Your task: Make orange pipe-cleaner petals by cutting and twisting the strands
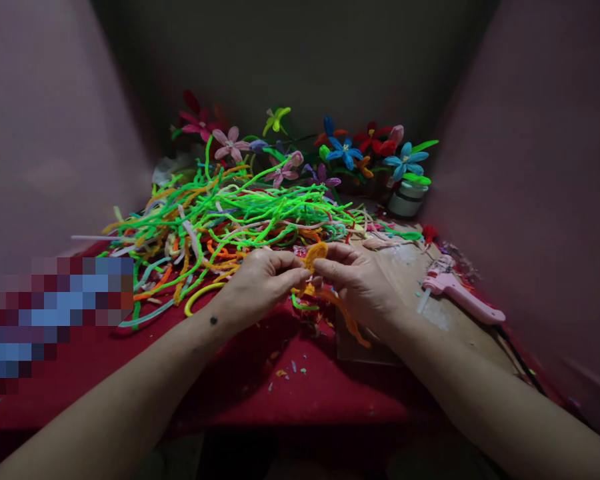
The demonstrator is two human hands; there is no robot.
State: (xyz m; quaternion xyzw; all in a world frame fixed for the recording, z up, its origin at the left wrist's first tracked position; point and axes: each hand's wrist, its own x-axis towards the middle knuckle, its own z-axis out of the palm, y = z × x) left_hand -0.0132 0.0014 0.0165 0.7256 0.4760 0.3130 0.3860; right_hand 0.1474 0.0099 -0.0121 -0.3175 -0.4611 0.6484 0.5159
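Observation:
Both hands meet over the middle of the red-covered table. An orange pipe cleaner [317, 253], bent into a rounded loop, stands up between my fingertips. My left hand [263, 277] pinches its lower left side with thumb and forefinger. On the other side my right hand [353, 273] is closed on the same piece, thumb in front. An orange length [353, 325] hangs below the right hand; whether it joins the loop is hidden. Just under the fingers lies a short green pipe cleaner piece [305, 305].
Behind my hands spreads a tangled heap of pipe cleaners [260, 207], mostly green. Fuzzy flowers [345, 153] stand at the back, near a small jar [408, 198]. A pink glue gun [463, 293] rests on cardboard [405, 287] at right. Scraps [283, 373] dot the red cloth [230, 393].

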